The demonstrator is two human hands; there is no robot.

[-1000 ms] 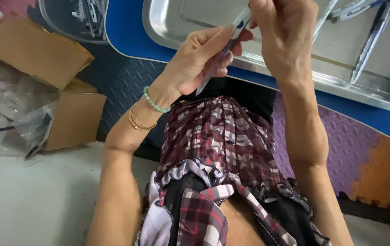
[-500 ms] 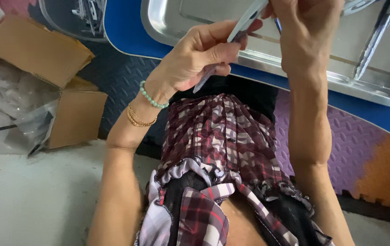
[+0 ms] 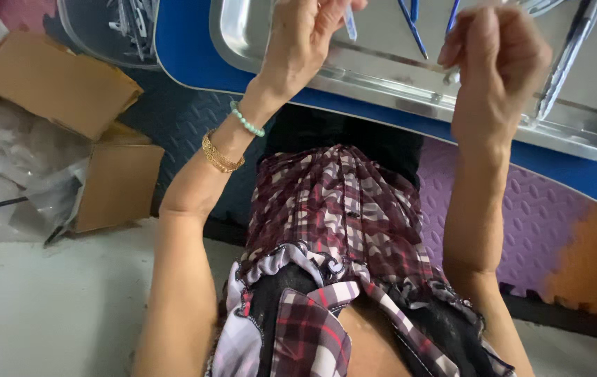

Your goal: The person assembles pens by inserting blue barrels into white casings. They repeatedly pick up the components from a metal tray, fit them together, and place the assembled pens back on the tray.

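Across the top of the view, a blue table (image 3: 194, 66) carries a wide steel tray (image 3: 382, 77), whose near rim runs slantwise from upper left down to the right edge. Below it, the person's plaid skirt (image 3: 340, 223) fills the middle. At left, an open cardboard box (image 3: 54, 84) stuffed with clear plastic wrap sits on the floor.

The left hand (image 3: 305, 42) is raised over the tray, its grip pinched on a slim clear pen barrel (image 3: 350, 24) with a bluish tint, which hangs nearly upright from the fingertips. The right hand (image 3: 497, 70) is curled over the tray's near rim, well apart from the left; something thin seems to poke from under it, but I cannot tell whether its grip holds anything.

Blue pen refills (image 3: 414, 31) and a darker pen (image 3: 567, 56) lie inside the tray, cut off by the top edge. Bare tray floor lies open between the two hands.
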